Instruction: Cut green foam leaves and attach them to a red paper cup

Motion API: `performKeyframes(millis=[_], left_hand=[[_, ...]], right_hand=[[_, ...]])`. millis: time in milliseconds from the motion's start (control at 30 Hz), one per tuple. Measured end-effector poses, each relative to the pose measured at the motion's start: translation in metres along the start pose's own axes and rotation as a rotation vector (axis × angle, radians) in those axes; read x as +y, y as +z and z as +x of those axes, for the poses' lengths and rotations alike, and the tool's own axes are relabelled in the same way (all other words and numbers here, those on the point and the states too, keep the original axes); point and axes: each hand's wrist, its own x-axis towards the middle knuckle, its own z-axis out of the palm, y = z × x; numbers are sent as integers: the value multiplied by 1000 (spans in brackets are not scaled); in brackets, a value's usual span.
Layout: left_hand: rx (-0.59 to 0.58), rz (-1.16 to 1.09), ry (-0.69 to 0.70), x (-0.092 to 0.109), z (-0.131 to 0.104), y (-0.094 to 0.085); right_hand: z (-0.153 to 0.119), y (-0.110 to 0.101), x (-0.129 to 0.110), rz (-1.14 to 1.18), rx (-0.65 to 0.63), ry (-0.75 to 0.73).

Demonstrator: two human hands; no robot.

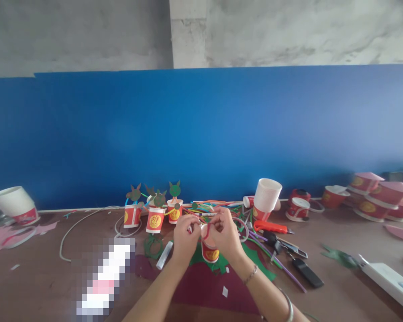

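My left hand (186, 238) and my right hand (225, 232) meet over a small red paper cup (210, 255) with a yellow emblem, upright on the table. The fingers of both hands are closed in a pinch close to the cup's rim. What they pinch is too small to make out. Beside my right thumb a thin dark-red strip (206, 233) curves across the cup's mouth; whether it is held cannot be told. Green paper (258, 259) and a maroon sheet (214, 290) lie under the cup. Left of my left hand rests a short clear-white tube (164, 255).
Behind my hands stand several red cups (155, 220) with animal-head cutouts. Coloured pipe cleaners (201, 208) lie along the back. To the right are stacked white cups (267, 197), an orange utility knife (271, 227), keys (302, 267) and green scissors (342, 257). A blue panel (188, 134) rises behind.
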Motion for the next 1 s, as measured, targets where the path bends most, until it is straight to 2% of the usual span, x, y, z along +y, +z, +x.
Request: performKeyframes(millis=[133, 267, 433, 667, 1000], left_hand=[[-75, -78, -65, -3, 5, -2], [-171, -132, -84, -9, 3, 6], [-175, -220, -155, -19, 2, 11], [-211, -263, -225, -29, 4, 12], [-210, -262, -213, -34, 3, 14]], right_hand=[[4, -2, 4, 105, -38, 27], [6, -2, 5, 182, -49, 71], [10, -5, 8, 282, -76, 60], [14, -13, 12, -43, -222, -97], [11, -11, 10, -211, -199, -114]])
